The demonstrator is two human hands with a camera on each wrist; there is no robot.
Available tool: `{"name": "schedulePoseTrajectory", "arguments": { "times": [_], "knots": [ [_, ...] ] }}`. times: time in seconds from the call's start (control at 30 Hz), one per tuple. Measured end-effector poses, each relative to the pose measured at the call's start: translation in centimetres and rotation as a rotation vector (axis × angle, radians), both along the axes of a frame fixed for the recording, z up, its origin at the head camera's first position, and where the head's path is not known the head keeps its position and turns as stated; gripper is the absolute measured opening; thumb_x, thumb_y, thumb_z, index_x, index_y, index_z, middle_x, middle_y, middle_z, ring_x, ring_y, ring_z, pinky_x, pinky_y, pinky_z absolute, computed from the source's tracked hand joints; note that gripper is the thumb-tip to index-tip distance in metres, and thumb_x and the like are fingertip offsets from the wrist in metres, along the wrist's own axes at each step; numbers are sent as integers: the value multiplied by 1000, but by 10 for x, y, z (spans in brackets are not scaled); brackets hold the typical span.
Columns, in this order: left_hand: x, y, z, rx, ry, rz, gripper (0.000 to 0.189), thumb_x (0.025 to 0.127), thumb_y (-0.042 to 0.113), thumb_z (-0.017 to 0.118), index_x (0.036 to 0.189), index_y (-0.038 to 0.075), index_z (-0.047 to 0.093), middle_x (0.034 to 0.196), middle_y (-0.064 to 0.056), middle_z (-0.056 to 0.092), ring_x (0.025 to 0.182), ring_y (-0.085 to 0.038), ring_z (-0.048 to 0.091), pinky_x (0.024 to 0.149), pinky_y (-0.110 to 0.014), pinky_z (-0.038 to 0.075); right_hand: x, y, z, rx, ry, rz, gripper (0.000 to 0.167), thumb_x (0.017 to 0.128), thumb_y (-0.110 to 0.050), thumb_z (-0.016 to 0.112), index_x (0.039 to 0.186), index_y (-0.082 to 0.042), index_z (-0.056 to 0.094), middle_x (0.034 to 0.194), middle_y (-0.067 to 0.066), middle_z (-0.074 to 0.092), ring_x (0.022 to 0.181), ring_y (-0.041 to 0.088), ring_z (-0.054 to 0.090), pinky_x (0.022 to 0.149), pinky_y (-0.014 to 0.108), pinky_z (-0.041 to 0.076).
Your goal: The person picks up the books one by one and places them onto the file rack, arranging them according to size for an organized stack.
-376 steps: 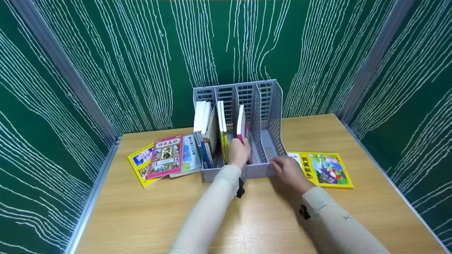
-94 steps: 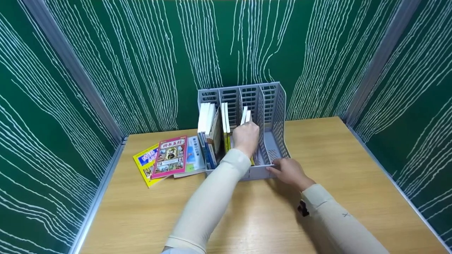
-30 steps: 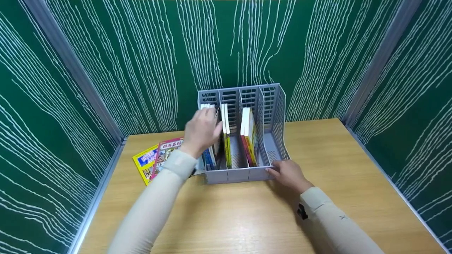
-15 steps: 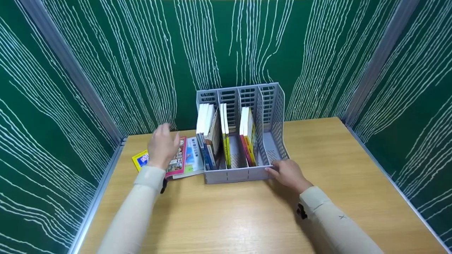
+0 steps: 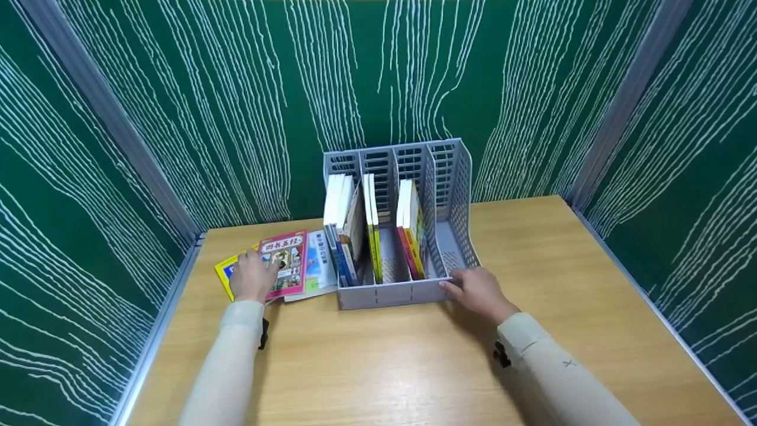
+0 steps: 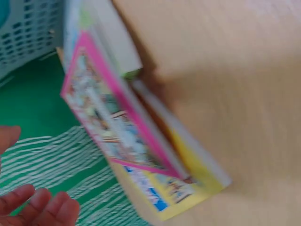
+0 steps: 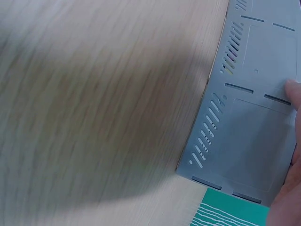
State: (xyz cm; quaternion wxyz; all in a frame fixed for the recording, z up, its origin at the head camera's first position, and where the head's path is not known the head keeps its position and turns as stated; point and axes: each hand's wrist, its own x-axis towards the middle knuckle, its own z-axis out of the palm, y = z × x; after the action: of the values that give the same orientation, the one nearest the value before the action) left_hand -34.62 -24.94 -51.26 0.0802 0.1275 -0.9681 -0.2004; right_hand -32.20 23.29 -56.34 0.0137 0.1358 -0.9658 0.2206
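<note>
Moved: left hand (image 5: 253,279), from above the rack (image 5: 395,293) to the pink book (image 5: 291,260).
Pink book: left of the rack, partly over a yellow book (image 5: 225,277) and a blue book (image 5: 320,269).
Left grip: wide, thumb and fingers apart.
Right hand (image 5: 480,293): gripping the rack's front rim.
Standing books (image 5: 336,213): in three sections.

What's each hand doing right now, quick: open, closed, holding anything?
Left hand: open, holding nothing, by the pink-bordered book.
Right hand: closed, holding the gray rack by its front edge.
</note>
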Motion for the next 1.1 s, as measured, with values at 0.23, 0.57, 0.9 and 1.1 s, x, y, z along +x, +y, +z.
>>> {"name": "schedulePoseTrajectory", "arguments": {
  "times": [0.23,0.57,0.9,1.1],
  "knots": [
    [3,-9,-25,-1,-207,23,80,103,50,68,143,-18,53,140,-39,61,134,-53,59,111,-62,54,2,0,-2,-3,57,17,33,106,-37,71,88,-9,72,78,5,68,72,21,57,73,45,54],
    [9,-8,-52,91,-335,60,101,107,63,51,155,-23,29,154,-46,43,147,-59,42,123,-67,41,2,-1,-1,-3,49,5,34,106,-36,72,82,-11,66,72,1,56,70,20,49,66,37,41],
    [3,-6,-47,189,-351,135,107,99,61,70,155,-20,27,153,-44,41,141,-54,44,121,-66,43,2,-1,2,-8,1,-11,32,107,-38,70,93,-10,73,77,3,62,75,21,53,71,39,46],
    [-4,-17,-42,266,-341,150,104,93,48,83,155,-19,32,152,-41,45,141,-51,47,123,-62,43,2,0,2,-17,-5,-10,31,107,-38,70,98,-8,76,82,4,66,77,21,55,73,40,50]
  ]
}}
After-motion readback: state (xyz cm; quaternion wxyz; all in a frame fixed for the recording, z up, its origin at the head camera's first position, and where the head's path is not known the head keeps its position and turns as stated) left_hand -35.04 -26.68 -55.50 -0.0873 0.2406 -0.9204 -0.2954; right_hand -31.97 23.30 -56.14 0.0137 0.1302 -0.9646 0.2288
